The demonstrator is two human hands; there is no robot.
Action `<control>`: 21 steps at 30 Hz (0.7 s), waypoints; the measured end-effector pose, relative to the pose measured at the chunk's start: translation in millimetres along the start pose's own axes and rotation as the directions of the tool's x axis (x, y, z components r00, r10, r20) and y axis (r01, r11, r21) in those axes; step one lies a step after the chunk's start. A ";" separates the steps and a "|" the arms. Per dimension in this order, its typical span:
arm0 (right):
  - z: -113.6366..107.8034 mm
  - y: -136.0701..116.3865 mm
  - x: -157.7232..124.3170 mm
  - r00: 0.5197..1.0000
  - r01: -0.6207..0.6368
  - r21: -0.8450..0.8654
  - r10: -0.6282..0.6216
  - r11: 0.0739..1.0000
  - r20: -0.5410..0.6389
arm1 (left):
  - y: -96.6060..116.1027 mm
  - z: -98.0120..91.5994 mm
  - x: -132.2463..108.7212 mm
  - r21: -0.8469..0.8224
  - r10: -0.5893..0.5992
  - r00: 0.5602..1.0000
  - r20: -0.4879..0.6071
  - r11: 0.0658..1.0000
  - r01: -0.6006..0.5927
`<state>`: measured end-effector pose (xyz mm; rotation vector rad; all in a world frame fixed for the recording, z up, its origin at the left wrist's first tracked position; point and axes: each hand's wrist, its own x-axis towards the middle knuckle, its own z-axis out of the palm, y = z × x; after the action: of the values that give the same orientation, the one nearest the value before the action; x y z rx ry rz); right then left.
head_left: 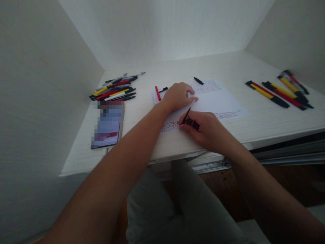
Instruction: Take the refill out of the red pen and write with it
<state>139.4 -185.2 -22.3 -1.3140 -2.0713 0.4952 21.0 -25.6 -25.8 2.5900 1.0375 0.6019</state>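
Observation:
My right hand (203,130) is closed around a thin, dark pen refill (187,114) with a pale upper end, its lower end at the written lines near the paper's front edge. My left hand (179,96) lies on the sheet of paper (228,100), fingers apart and slightly curved, close to the refill's top. Small red and dark writing covers parts of the sheet. Beside my left hand are a red pen barrel (157,93) and a small black pen part (164,89). A black pen piece (198,81) rests at the paper's far edge.
A heap of pens (114,89) lies at the left, with a phone (109,127) in front of it, screen lit. Several red, yellow and black pens (281,93) lie at the right. White panels (165,30) enclose the desk (137,122) at the back and sides.

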 end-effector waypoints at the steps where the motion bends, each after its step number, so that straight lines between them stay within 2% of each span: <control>1: -0.3 -0.2 -0.1 1.000 -0.004 -0.005 0.004 1.000 -0.005 | -0.4 0.5 0.2 0.000 -0.001 1.000 -0.002 1.000 0.001; 21: -2.4 -1.4 -1.2 0.999 -0.035 0.073 0.033 0.997 0.023 | -2.1 1.6 -0.7 -0.049 0.000 1.000 -0.020 0.999 -0.001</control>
<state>140.5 -187.0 -20.1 -1.3082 -2.0318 0.5966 20.0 -24.7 -28.3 2.5476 1.0153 0.6470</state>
